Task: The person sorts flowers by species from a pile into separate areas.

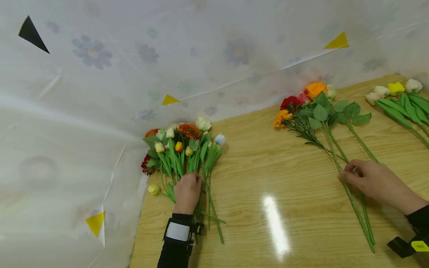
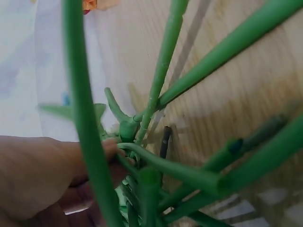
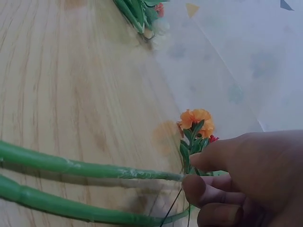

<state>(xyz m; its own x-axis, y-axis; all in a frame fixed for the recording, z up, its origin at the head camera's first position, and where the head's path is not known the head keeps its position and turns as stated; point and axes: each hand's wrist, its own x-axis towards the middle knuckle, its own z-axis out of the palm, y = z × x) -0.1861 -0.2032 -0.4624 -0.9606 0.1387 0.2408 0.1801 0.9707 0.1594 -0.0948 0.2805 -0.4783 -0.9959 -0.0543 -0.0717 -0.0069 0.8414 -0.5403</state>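
My left hand (image 1: 188,191) grips the stems of a mixed bunch of artificial flowers (image 1: 182,149) at the table's left side. White, yellow and orange blooms with green leaves spread beyond the fingers. In the left wrist view, the green stems (image 2: 165,56) fan out beside the hand, and some fingertips are hidden. At the right, my other hand (image 1: 375,182) pinches a long green stem (image 1: 352,201) with thumb and fingers. This stem belongs to a group with orange and red blooms (image 1: 303,100) lying on the wood. The orange flower (image 3: 196,122) shows past the thumb.
More tulips, with a yellow bloom (image 1: 396,88) among pale ones, lie at the far right. The wooden table (image 1: 248,167) meets a flower-patterned sheet (image 1: 214,74) along its back and left edges. One yellow tulip (image 1: 153,190) sticks out left of the bunch.
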